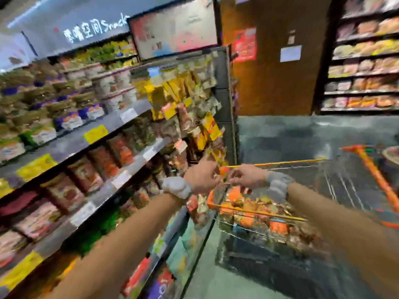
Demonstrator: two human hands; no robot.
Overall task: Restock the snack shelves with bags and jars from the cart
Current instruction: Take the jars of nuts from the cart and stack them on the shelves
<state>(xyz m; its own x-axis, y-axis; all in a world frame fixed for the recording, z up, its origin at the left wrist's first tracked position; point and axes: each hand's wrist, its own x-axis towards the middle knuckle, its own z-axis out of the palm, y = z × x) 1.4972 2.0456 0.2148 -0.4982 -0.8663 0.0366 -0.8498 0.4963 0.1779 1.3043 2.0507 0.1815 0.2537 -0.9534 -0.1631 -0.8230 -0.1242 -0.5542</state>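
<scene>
orange packet [224, 170] pinched between left hand [201, 175], right hand [246, 176]

Dark grey floor [302, 134]; brown wall [269, 87] with paper notices [290, 53]; blurred screen [172, 29] overhead.

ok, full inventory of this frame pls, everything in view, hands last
snack shelves: one unit, several tiers, grey edges, left side, packed with bags
hanging bags: many, mostly yellow and brown, on that unit's end panel
cart: one, wire with orange trim, right of the shelves
bags in cart: many, orange and gold, too blurred to count
screen: one, above the shelves
brown wall: one, behind the cart
red poster: one, on that wall
white notice: one, same wall
far shelves: one unit, stocked, top right
left hand: above the cart's near corner, fingers curled
right hand: close beside the left; grip too blurred to tell
</scene>
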